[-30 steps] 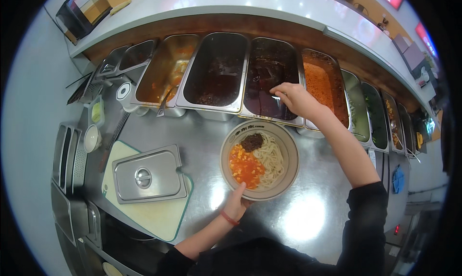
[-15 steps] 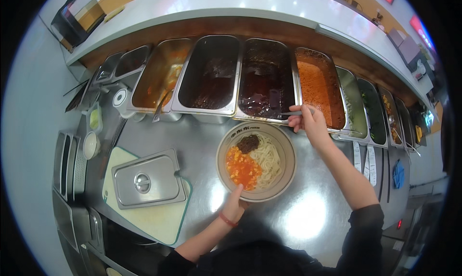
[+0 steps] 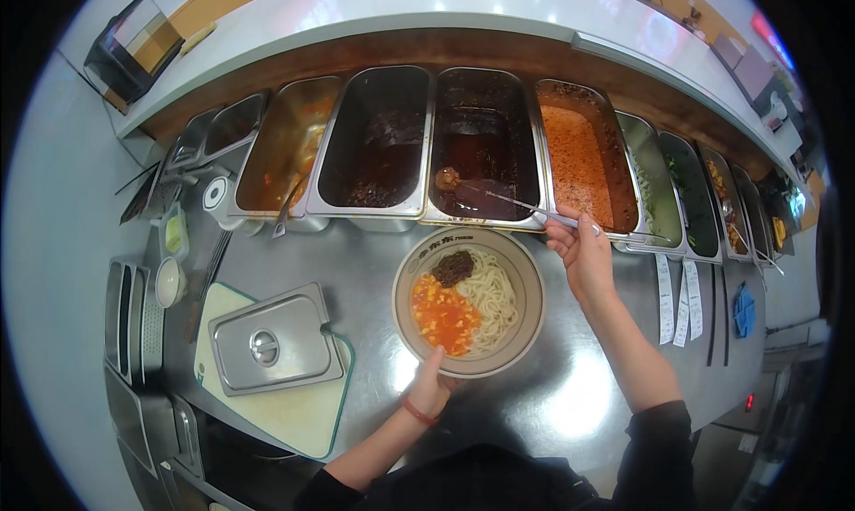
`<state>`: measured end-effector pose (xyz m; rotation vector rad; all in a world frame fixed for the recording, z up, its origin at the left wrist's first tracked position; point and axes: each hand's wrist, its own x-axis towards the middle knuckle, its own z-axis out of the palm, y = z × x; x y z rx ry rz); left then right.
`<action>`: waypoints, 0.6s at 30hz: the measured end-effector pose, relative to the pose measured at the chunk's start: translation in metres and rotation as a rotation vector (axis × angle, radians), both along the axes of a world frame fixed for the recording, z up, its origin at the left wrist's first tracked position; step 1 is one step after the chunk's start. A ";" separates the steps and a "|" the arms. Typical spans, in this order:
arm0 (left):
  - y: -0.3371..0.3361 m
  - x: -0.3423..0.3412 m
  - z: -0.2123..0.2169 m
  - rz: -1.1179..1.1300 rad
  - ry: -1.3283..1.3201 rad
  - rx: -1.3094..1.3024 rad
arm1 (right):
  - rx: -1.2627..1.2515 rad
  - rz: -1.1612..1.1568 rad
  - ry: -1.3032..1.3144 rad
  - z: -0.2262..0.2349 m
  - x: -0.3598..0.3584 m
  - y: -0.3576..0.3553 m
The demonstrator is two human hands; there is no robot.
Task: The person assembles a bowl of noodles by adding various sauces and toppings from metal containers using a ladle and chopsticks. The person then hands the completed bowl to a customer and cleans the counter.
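head view: holding a loaded spoon [image 3: 518,203] at a dark sauce pan [image 3: 481,91], steadying a noodle bowl [image 3: 530,290]
gripping the spoon near its handle end in the right hand [image 3: 582,251], slanting its long axis away and leftward into the pan's outline; clasping the bowl's near rim in the left hand [image 3: 431,390], over the bench [image 3: 365,271], just nearer than the pan; holding the right hand beyond the bowl's right side.

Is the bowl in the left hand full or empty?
Partly filled: the bowl holds noodles, an orange-red topping and a dark brown topping; bare inner wall shows beside them.
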<state>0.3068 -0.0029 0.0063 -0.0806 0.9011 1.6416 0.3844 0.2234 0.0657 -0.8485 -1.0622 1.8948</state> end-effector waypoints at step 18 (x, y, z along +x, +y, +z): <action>-0.003 -0.002 -0.003 -0.035 0.030 -0.038 | 1.624 0.216 -0.814 0.026 -0.051 0.062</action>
